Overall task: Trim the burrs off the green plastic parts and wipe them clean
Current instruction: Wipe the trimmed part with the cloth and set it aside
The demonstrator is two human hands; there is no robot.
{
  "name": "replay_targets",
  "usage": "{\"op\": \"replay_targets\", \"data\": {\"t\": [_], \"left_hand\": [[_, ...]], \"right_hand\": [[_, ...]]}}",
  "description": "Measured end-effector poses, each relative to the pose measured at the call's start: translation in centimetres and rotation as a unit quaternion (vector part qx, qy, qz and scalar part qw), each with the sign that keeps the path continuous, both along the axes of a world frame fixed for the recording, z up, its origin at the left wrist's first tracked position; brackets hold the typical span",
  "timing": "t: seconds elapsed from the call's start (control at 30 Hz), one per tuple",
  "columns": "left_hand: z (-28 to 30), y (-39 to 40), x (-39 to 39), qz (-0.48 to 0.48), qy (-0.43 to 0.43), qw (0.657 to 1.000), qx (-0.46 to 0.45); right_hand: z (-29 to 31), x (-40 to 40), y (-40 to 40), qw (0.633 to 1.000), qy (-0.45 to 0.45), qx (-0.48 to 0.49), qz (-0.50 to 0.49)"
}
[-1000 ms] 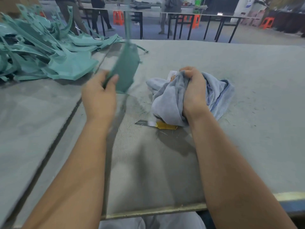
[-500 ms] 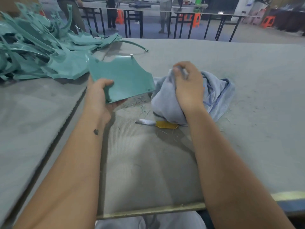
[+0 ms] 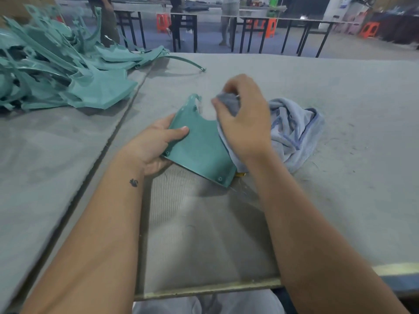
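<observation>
A curved green plastic part [image 3: 199, 148] sits tilted above the grey table [image 3: 340, 200], glossy face up. My left hand [image 3: 156, 146] grips its left edge, thumb on top and fingers underneath. My right hand [image 3: 242, 121] bunches a fold of the light blue cloth [image 3: 292, 130] and holds it against the part's right side. The rest of the cloth trails onto the table to the right. A yellow cutter [image 3: 240, 174] shows only as a sliver under the part's lower right corner.
A pile of green plastic parts [image 3: 56, 73] fills the table's far left, with a thin curved strip [image 3: 188, 62] beyond it. Plastic shavings [image 3: 328, 164] lie around the cloth. A seam [image 3: 108, 141] splits the tabletop. Black-legged tables, orange stools and standing people are behind.
My left hand swung the green part down from upright and brought it rightward under my right hand. My right hand lifted a fold of cloth onto the part. The cutter blade is now covered.
</observation>
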State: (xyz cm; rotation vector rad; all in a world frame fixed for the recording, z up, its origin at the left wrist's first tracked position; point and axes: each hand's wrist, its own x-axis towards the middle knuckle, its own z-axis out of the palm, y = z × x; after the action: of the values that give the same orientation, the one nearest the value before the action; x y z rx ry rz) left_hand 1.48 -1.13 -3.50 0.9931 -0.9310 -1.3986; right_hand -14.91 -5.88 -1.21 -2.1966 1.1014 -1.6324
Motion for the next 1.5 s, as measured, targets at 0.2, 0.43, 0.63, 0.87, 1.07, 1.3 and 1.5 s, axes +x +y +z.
{"op": "replay_targets", "data": {"t": [0.2,0.43,0.63,0.87,1.07,1.3,1.5], "left_hand": [[0.5,0.0,0.3,-0.013,0.011,1.000,-0.001],[0.5,0.4,0.1,-0.051,0.013,0.999,-0.003],[0.5,0.7,-0.3,-0.086,0.042,0.995,-0.016],[1.1,0.3,-1.2,0.011,0.112,0.993,0.019],[1.1,0.5,-1.1,0.020,0.163,0.986,0.030],[1.0,0.1,-1.7,0.039,0.097,0.993,0.053],[0.5,-0.5,-1.5,0.062,0.073,0.995,0.042]], "right_hand": [[0.1,1.0,1.1,0.971,0.208,0.033,0.118],[0.0,2.1,0.1,0.974,0.187,0.057,0.115],[-0.3,3.6,-1.4,0.972,0.224,0.039,-0.068],[0.7,3.4,0.0,0.951,0.306,0.002,0.044],[0.8,4.2,1.4,0.938,0.312,0.073,0.131],[-0.5,4.4,-1.0,0.958,0.268,0.023,-0.102],[-0.4,4.2,0.1,0.956,0.294,-0.020,0.000]]}}
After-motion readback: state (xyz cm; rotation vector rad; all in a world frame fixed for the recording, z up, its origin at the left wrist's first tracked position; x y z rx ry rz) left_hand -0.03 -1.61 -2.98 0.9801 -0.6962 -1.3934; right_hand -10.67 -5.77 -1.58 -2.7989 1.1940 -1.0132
